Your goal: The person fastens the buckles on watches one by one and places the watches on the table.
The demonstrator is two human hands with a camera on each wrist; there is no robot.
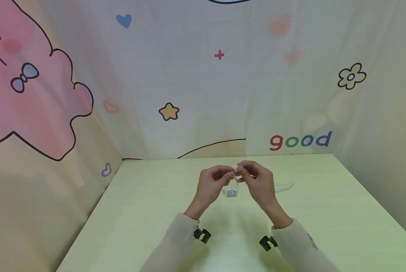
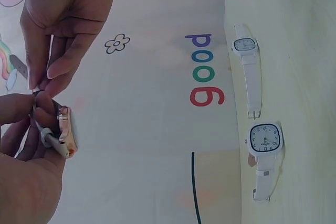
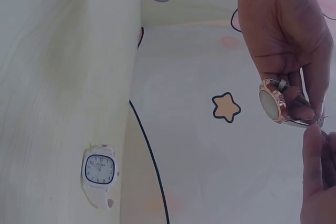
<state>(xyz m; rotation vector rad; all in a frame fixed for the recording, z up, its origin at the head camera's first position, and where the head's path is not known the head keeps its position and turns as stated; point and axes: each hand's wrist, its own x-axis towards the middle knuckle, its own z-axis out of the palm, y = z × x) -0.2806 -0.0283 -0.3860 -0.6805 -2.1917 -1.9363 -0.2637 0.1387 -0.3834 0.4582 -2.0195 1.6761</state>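
Both hands are raised together above the table, working on a wristwatch (image 2: 67,132) with a rose-gold case and a greyish strap. My left hand (image 1: 209,185) holds it, with fingers inside the strap loop and the case hanging beside them. Fingertips of my right hand (image 1: 260,183) meet the left ones and pinch the strap near its end. A strap tip (image 2: 19,65) sticks out past the right fingers in the left wrist view. The buckle area is mostly hidden by fingertips.
On the table (image 1: 148,211) below lies a white square-faced watch (image 1: 231,193). A second white watch (image 2: 245,45) lies to its right; only its strap (image 1: 285,187) shows past my right hand in the head view. A printed curtain (image 1: 196,75) hangs behind the table.
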